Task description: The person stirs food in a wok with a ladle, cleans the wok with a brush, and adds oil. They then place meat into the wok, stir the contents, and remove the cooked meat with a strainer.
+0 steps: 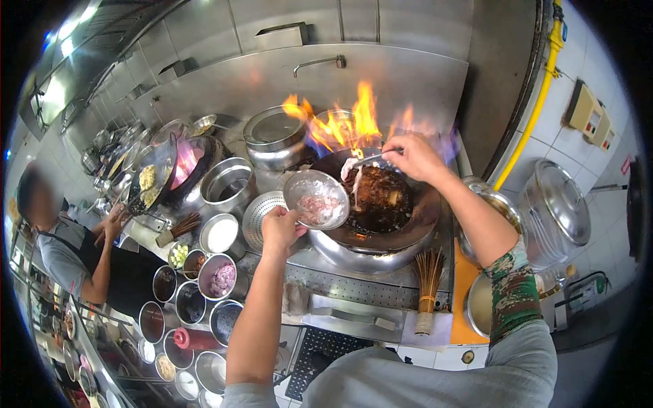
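My left hand (281,231) grips the rim of a metal bowl (294,187), tilted beside the wok, with pale, coated raw meat pieces (318,207) inside. My right hand (412,156) is closed round slim metal tongs (371,159) over the wok's far side. From their tip a pale strip of meat (355,178) hangs close over the dark liquid (381,204). The large wok (415,228) sits on the burner, and tall flames (364,117) rise behind it.
A perforated strainer (254,221) and metal pots (228,180) stand left of the wok. Several ingredient containers (221,277) fill the lower left. Bamboo brushes (428,285) lie at the stove's front edge. Another person (75,251) works at a second flaming wok (163,163).
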